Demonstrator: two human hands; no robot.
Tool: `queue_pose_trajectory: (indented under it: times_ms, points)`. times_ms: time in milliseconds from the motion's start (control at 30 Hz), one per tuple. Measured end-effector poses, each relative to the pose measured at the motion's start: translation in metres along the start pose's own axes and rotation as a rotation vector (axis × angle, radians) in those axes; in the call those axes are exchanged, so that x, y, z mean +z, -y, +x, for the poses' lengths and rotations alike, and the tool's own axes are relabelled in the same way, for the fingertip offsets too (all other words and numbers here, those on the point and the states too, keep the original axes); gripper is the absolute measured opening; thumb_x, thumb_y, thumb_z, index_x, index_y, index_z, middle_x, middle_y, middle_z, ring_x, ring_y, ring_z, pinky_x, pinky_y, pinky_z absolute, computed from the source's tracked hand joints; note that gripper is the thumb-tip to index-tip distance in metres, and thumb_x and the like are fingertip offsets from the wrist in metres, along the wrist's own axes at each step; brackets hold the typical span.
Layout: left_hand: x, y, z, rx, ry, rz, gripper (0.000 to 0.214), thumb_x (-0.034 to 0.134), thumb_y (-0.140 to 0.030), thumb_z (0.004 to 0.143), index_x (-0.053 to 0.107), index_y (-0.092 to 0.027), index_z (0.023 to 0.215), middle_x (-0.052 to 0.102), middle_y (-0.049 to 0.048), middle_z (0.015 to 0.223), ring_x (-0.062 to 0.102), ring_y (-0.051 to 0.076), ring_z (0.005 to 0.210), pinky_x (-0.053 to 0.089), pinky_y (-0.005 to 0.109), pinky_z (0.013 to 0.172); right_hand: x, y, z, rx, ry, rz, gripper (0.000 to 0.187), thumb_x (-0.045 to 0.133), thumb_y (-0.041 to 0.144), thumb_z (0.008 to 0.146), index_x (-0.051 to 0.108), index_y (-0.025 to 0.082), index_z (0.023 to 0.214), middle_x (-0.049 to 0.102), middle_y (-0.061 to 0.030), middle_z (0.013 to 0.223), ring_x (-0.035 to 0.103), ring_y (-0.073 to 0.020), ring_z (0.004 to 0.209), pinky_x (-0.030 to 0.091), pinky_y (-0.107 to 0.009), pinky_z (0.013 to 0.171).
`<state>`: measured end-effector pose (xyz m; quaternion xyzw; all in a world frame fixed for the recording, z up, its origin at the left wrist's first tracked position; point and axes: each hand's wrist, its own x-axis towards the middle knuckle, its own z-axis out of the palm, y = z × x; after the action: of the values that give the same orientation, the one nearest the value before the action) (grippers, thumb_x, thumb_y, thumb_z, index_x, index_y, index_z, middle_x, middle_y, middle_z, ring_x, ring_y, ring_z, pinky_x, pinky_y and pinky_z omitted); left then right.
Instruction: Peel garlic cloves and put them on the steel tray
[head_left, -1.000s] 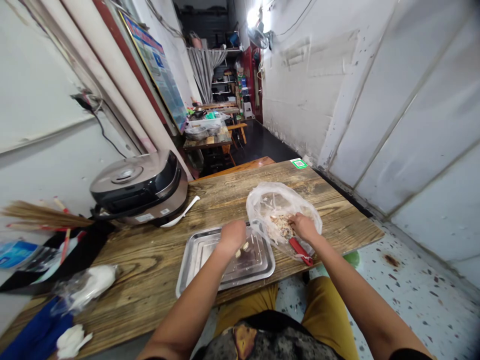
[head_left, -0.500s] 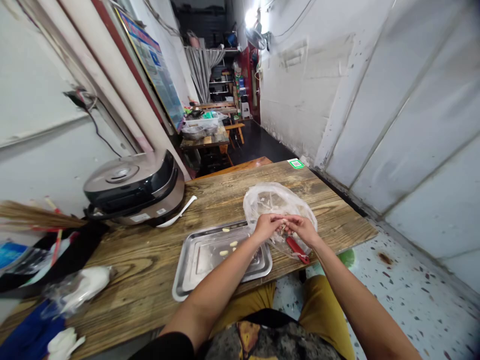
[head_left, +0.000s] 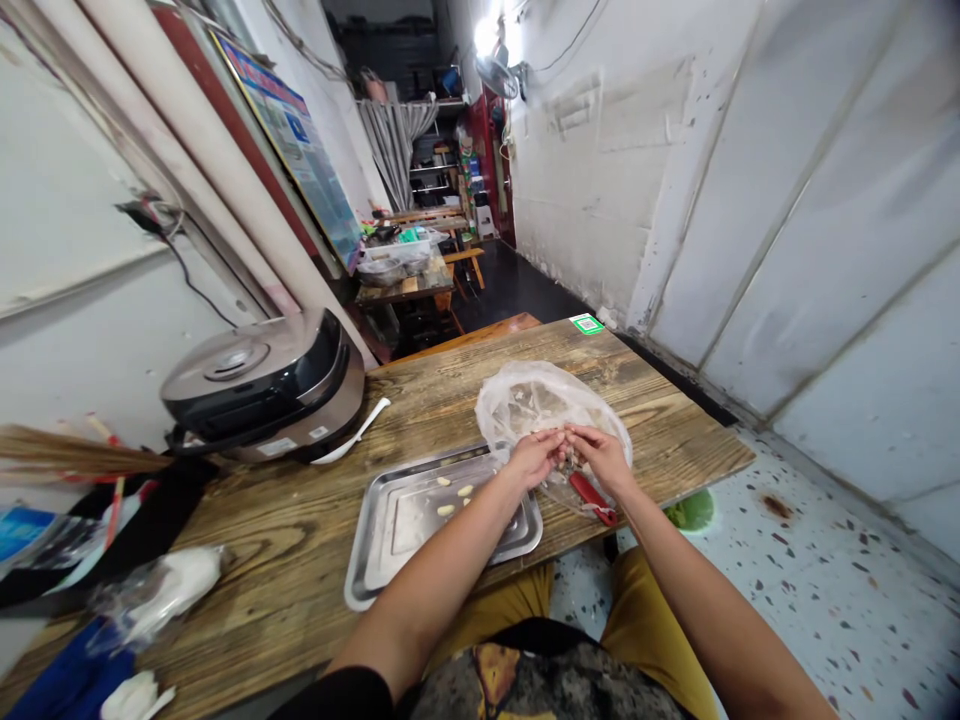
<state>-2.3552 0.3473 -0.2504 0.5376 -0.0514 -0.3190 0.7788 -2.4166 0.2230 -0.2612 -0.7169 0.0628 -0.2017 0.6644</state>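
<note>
My left hand [head_left: 534, 457] and my right hand [head_left: 596, 452] meet over a clear plastic bag [head_left: 525, 395] holding pale peelings, on the wooden table [head_left: 420, 400]. The fingers of both hands pinch together on a small pale piece, too small to name. A red-handled knife [head_left: 592, 497] lies under my right hand, and I cannot tell whether the hand grips it. Left of the hands, a steel tray [head_left: 390, 545] holds several peeled garlic cloves [head_left: 454, 494].
A rice cooker [head_left: 262, 385] with a white paddle [head_left: 352, 437] stands at the back left. Bamboo skewers [head_left: 82, 462], a bagged white item [head_left: 161, 590] and blue cloth [head_left: 52, 685] lie at the left. The table's right edge drops to a speckled floor [head_left: 787, 570].
My left hand left the tray, where it had been over the cloves, and moved right to join my right hand at the bag. The cloves stay on the tray.
</note>
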Motion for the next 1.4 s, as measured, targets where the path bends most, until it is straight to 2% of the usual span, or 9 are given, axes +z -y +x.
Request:
queue_pose_trajectory:
  times_ms: [100,167,333,533,767,967,1133,1400]
  points:
    - [0.003,0.004,0.0,0.074,-0.091,0.044,0.014,0.072,-0.022,0.066,0.066,-0.011,0.072,0.058,-0.0005,0.055,0.049,0.006,0.046,0.04,0.019,0.048,-0.002,-0.005,0.001,-0.204,-0.045,-0.243,0.024,0.058,0.035,0.078,0.071,0.02,0.093,0.068,-0.008,0.098,0.06,-0.0215,0.092,0.047,-0.037,0.085]
    - [0.005,0.006,0.0,0.11,-0.119,0.084,0.013,0.072,-0.021,0.064,0.067,-0.011,0.069,0.057,-0.0013,0.053,0.047,0.005,0.044,0.038,0.019,0.047,-0.004,-0.008,0.0,-0.271,-0.023,-0.379,0.024,0.053,0.031,0.082,0.07,0.021,0.097,0.068,-0.0081,0.101,0.06,-0.0221,0.097,0.044,-0.038,0.09]
    - [0.007,0.006,0.001,0.133,-0.152,0.165,0.01,0.07,-0.02,0.062,0.068,-0.011,0.066,0.057,-0.002,0.049,0.046,0.006,0.042,0.037,0.019,0.045,-0.005,-0.009,-0.002,-0.39,0.094,-0.628,0.025,0.046,0.025,0.088,0.067,0.024,0.101,0.068,-0.0055,0.099,0.062,-0.0209,0.093,0.047,-0.034,0.084]
    - [0.007,0.009,0.001,0.13,-0.169,0.257,0.011,0.064,-0.018,0.064,0.064,-0.011,0.056,0.055,-0.0016,0.045,0.046,0.006,0.038,0.036,0.018,0.042,-0.006,-0.006,-0.001,-0.502,0.144,-0.801,0.023,0.043,0.019,0.089,0.065,0.019,0.097,0.066,-0.0076,0.098,0.061,-0.0186,0.09,0.048,-0.028,0.08]
    - [0.008,0.013,0.001,0.155,-0.179,0.356,0.016,0.061,-0.021,0.066,0.062,-0.012,0.053,0.057,0.0,0.047,0.047,0.007,0.039,0.038,0.019,0.043,-0.011,0.006,0.0,-0.515,0.253,-0.985,0.023,0.042,0.01,0.087,0.062,0.016,0.095,0.065,-0.0087,0.095,0.061,-0.017,0.085,0.047,-0.024,0.072]
    - [0.01,0.013,0.001,0.174,-0.201,0.435,0.017,0.057,-0.02,0.065,0.061,-0.013,0.051,0.055,-0.0009,0.044,0.045,0.007,0.037,0.036,0.019,0.041,-0.011,0.006,-0.002,-0.528,0.291,-1.082,0.024,0.043,0.008,0.084,0.062,0.014,0.098,0.064,-0.0113,0.098,0.061,-0.0192,0.09,0.049,-0.027,0.077]
    - [0.016,0.012,0.003,0.214,-0.282,0.521,0.017,0.057,-0.022,0.064,0.06,-0.014,0.049,0.053,-0.0017,0.042,0.044,0.008,0.037,0.032,0.019,0.04,-0.009,0.008,-0.002,-0.499,0.275,-1.166,0.027,0.045,0.006,0.081,0.062,0.013,0.101,0.064,-0.0131,0.101,0.062,-0.0209,0.092,0.05,-0.03,0.081]
    - [0.023,0.011,0.005,0.254,-0.38,0.65,0.01,0.061,-0.023,0.059,0.065,-0.014,0.056,0.059,-0.0007,0.05,0.05,0.01,0.046,0.033,0.018,0.044,-0.011,0.001,-0.003,-0.509,0.198,-1.102,0.025,0.044,0.008,0.083,0.062,0.012,0.1,0.064,-0.0147,0.103,0.061,-0.0217,0.095,0.05,-0.031,0.081]
